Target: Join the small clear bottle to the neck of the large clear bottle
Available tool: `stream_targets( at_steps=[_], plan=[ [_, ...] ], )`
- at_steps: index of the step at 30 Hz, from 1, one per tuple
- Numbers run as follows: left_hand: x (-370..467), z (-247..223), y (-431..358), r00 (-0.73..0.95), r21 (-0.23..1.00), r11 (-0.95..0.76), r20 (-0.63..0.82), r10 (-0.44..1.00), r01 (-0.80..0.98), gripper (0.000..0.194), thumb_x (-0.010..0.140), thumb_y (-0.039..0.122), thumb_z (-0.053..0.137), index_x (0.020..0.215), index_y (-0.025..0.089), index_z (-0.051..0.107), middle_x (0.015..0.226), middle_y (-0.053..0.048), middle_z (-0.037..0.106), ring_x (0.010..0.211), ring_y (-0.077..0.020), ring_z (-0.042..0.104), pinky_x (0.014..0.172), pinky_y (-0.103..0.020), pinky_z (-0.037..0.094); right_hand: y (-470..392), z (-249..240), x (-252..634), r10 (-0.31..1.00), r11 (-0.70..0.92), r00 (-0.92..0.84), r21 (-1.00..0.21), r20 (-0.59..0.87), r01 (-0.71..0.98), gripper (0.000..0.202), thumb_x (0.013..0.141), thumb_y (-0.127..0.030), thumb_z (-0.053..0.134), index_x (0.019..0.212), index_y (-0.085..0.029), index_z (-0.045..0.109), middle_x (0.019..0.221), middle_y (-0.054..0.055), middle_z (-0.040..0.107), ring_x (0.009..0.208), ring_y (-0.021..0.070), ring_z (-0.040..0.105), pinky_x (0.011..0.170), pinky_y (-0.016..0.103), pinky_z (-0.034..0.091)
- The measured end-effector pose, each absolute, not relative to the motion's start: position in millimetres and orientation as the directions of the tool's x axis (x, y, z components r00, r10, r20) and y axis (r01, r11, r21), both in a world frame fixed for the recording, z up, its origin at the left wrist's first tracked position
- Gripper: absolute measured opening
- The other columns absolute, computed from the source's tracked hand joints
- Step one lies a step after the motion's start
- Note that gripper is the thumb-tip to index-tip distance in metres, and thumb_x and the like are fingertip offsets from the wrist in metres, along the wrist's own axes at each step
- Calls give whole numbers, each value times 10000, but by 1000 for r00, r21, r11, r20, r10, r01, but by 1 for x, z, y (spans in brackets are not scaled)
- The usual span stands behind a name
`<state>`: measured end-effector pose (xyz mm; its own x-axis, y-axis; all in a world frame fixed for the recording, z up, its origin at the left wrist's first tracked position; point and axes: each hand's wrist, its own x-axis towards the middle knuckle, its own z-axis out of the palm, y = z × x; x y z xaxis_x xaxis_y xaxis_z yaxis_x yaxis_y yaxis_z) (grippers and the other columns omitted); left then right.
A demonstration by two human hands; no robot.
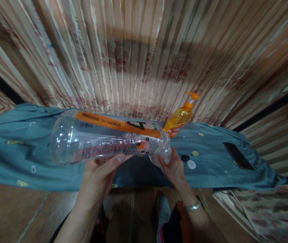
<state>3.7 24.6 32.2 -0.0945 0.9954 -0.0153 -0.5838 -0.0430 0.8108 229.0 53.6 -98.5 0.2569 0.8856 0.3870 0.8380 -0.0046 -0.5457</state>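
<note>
A large clear plastic bottle (108, 140) with an orange and grey label lies sideways in the air, its base to the left. No liquid shows inside it. My left hand (101, 175) holds it from below, around its middle, with the thumb along the near side. At the bottle's neck end, my right hand (173, 168) is closed on a crumpled whitish piece of tissue or film (156, 160), pressed against the neck. The fingers there are partly hidden. Behind the right hand stands a pump bottle (179, 118) of yellow-orange liquid with an orange pump head.
A black cap (185, 158) and a white cap (191, 164) lie right of my right hand. Farther right is a dark phone (238, 155). A teal patterned cloth (53, 179) covers the narrow table, and a pleated curtain (134, 67) hangs close behind.
</note>
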Motion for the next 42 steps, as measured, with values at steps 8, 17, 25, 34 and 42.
stream_targets(
  at_steps=[8, 17, 25, 34, 42],
  plan=[
    [3, 30, 25, -84, 800, -44, -9, 996, -599, 454, 627, 140, 786, 1062, 236, 699, 959, -52, 762, 940, -278, 701, 825, -423, 584, 54, -98, 229, 889, 14, 244, -556, 388, 831, 633, 791, -573, 506, 1216, -105, 524, 1054, 172, 684, 953, 298, 659, 768, 420, 532],
    [4, 33, 24, -90, 807, -30, -29, 995, -590, 336, 622, 146, 788, 951, 176, 726, 875, -67, 765, 899, -262, 710, 807, -382, 588, 53, -95, 229, 900, 6, 238, -558, 364, 830, 591, 799, -514, 518, 1212, -92, 518, 1008, 172, 684, 943, 299, 657, 753, 421, 535],
    [3, 32, 24, -96, 821, -27, -34, 995, -570, 365, 625, 164, 781, 984, 184, 716, 864, -65, 763, 895, -296, 711, 825, -448, 583, 54, -98, 228, 888, 6, 251, -556, 385, 831, 574, 801, -512, 515, 1218, -118, 514, 985, 160, 685, 906, 301, 663, 719, 430, 531],
    [3, 32, 25, -99, 812, -33, -31, 995, -583, 386, 619, 153, 785, 997, 192, 714, 924, -69, 764, 927, -300, 703, 820, -444, 587, 53, -96, 228, 895, 18, 242, -572, 375, 820, 554, 797, -478, 527, 1216, -114, 511, 1029, 171, 675, 963, 307, 648, 775, 444, 528],
    [2, 29, 25, -99, 815, -43, -17, 995, -578, 382, 623, 153, 785, 995, 205, 712, 927, -57, 764, 931, -291, 702, 821, -435, 583, 52, -94, 228, 903, 6, 244, -580, 353, 815, 588, 792, -486, 529, 1228, -93, 506, 1021, 181, 673, 964, 310, 646, 780, 450, 526]
  ],
)
